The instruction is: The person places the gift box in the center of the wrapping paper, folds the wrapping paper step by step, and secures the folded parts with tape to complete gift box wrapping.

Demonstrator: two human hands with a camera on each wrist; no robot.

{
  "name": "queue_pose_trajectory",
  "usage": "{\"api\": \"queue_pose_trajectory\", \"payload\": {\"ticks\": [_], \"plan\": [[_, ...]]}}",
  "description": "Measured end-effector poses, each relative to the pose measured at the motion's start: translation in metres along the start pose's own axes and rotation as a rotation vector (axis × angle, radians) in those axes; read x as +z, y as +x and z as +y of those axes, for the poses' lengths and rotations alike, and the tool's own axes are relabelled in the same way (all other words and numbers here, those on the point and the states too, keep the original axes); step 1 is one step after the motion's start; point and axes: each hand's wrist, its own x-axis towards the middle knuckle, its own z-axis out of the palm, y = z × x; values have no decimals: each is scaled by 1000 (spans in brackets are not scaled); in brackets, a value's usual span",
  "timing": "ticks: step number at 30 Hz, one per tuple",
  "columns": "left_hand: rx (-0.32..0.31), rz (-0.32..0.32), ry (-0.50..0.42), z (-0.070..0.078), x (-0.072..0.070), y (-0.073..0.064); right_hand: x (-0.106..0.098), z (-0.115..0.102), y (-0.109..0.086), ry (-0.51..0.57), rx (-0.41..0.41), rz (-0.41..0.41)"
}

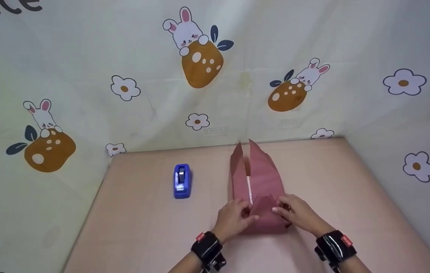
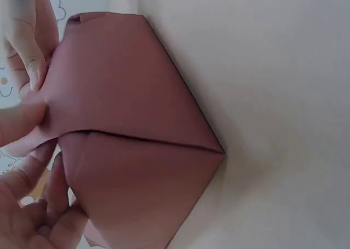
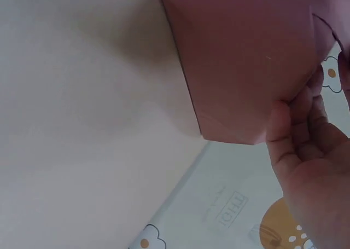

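Observation:
Dark pink wrapping paper (image 1: 264, 170) stands folded around something on the table, its far end rising in two pointed flaps. A thin white strip (image 1: 249, 189) shows in the gap between its sides; what lies inside is mostly hidden. At the near end, my left hand (image 1: 233, 218) pinches the paper's edge between thumb and fingers. Across from it, my right hand (image 1: 298, 212) pinches the right side of the same near flap. Overlapping folds of the paper (image 2: 120, 79) meet at a point close to the table in the left wrist view.
A blue tape dispenser (image 1: 182, 181) stands on the table to the left of the paper. Behind the pale pink tabletop (image 1: 135, 220) hangs a light cloth (image 1: 245, 106) printed with rabbits and flowers, which also covers both sides.

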Motion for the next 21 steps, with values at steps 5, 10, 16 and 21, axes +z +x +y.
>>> {"api": "queue_pose_trajectory", "payload": {"ticks": [5,10,16,21], "plan": [[167,-48,-131,0,1,-9,-13,0,-17,49,-53,-56],[383,-124,-90,-2,2,-15,-16,8,-36,-141,-187,-84],[442,-216,-59,-5,0,-17,-5,22,-38,-345,-407,86],[459,-255,-41,-6,-1,-17,1,27,-31,-358,-513,190]]}}
